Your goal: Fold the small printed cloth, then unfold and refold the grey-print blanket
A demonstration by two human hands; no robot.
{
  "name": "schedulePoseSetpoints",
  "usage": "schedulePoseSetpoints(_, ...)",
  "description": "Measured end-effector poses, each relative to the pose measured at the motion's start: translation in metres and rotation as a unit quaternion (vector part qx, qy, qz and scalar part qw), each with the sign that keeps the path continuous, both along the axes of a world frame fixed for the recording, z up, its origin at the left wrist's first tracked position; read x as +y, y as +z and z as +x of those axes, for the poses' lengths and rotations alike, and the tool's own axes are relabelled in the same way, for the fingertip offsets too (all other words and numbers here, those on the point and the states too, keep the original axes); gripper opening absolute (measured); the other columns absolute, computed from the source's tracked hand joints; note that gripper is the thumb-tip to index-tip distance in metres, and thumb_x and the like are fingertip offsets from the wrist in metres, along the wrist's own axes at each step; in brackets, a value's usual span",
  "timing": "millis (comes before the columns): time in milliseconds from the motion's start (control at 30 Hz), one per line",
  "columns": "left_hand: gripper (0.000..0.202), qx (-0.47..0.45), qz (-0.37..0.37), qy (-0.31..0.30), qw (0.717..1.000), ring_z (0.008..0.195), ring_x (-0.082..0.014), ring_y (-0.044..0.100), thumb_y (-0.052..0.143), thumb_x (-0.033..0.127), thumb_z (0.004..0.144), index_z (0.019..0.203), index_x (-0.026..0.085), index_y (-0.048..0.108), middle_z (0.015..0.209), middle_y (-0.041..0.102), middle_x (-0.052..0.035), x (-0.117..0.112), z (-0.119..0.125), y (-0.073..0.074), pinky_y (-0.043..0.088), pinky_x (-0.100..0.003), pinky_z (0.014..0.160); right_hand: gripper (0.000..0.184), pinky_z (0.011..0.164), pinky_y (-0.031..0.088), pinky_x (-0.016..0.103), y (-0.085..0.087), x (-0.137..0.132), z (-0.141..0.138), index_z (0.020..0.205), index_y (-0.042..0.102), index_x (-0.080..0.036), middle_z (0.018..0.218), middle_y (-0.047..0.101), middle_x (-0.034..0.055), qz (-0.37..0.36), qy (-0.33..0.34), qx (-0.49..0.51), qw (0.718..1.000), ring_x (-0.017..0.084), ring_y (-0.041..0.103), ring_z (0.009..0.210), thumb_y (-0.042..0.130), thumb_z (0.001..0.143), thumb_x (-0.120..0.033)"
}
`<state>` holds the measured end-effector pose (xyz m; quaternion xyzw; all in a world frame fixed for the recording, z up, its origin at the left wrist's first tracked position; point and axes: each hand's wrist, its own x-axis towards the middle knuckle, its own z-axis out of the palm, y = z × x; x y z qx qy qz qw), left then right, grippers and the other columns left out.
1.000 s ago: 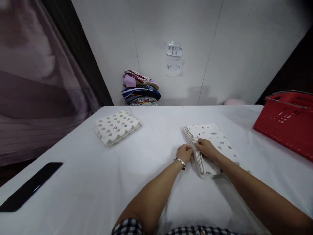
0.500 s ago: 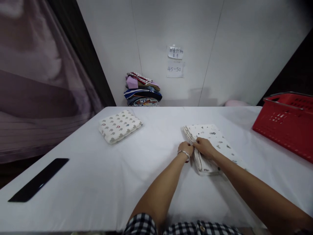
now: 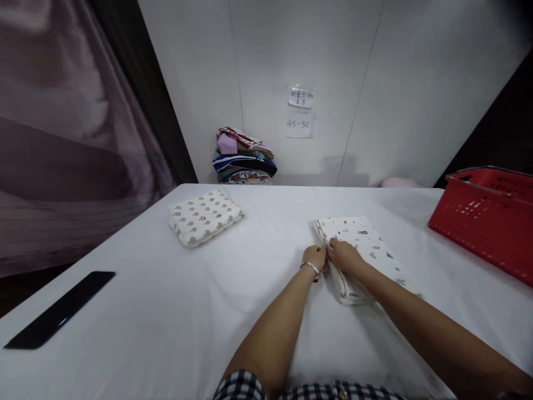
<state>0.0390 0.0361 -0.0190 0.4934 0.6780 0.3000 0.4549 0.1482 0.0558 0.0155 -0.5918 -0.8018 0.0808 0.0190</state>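
A white cloth with small printed figures (image 3: 377,244) lies folded in layers on the right half of the table, its stacked edges facing left. My left hand (image 3: 315,258), with a silver bracelet at the wrist, is closed at the middle of that layered edge. Right beside it, my right hand (image 3: 345,256) pinches the same edge from above, its palm over the cloth. The fingertips of both hands are partly hidden where they meet. Another folded white cloth with grey printed shapes (image 3: 206,216) rests at the table's far left.
A red plastic basket (image 3: 483,222) stands at the right edge of the white-covered table (image 3: 166,311). At the left lies a flat black strip (image 3: 60,311). Behind the table, a stack of folded fabrics (image 3: 245,158) sits against the wall, below paper notes (image 3: 300,124).
Both hands have shifted very slightly left at the layered edge, keeping their hold. The whole view has moved a little; the cloths stay in place.
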Motion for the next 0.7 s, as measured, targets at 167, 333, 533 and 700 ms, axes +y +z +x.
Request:
schedulePoseSetpoints(167,0.047,0.006,-0.018,-0.007,1.0,0.043,-0.0123,0.056,0.048,0.057,0.077,0.09,0.015,0.065,0.067,0.068,-0.0053,-0.003,-0.001,0.007,0.042,-0.021,0.042,0.024,0.064,0.039,0.026,0.01,-0.025,0.023,0.098,0.056,-0.018,0.087,0.064,0.0065,-0.046,0.078,0.143,0.986,0.018,0.057,0.076,0.042,0.083,-0.03)
schedulePoseSetpoints(333,0.039,-0.006,-0.042,-0.012,0.999,0.043,-0.0135,0.056,0.052,0.048,0.077,0.093,0.016,0.064,0.056,0.065,-0.0035,-0.003,-0.001,0.008,0.042,-0.022,0.043,0.057,0.09,0.039,0.038,-0.008,-0.078,0.067,0.132,0.039,-0.024,0.128,0.051,0.0099,0.024,0.18,0.165,0.969,0.027,0.048,0.113,0.049,0.081,-0.046)
schedulePoseSetpoints(533,0.028,0.024,-0.024,-0.003,0.999,0.046,-0.0149,0.058,0.052,0.033,0.075,0.094,0.015,0.062,0.058,0.065,-0.0038,-0.001,0.001,0.007,0.043,-0.023,0.045,0.054,0.099,0.031,0.046,-0.056,-0.093,0.096,0.137,0.035,-0.025,0.136,0.043,0.0106,0.162,0.208,0.069,0.962,0.026,0.039,0.125,0.047,0.085,-0.038)
schedulePoseSetpoints(700,0.018,0.086,0.03,0.018,0.996,0.051,-0.0139,0.06,0.053,0.028,0.075,0.086,0.016,0.061,0.066,0.067,-0.0048,-0.01,0.007,0.012,0.045,-0.023,0.053,0.041,0.096,0.036,0.045,-0.055,-0.079,0.111,0.129,0.047,-0.029,0.132,0.049,0.006,0.143,0.259,0.065,0.953,0.022,0.042,0.123,0.035,0.089,-0.027)
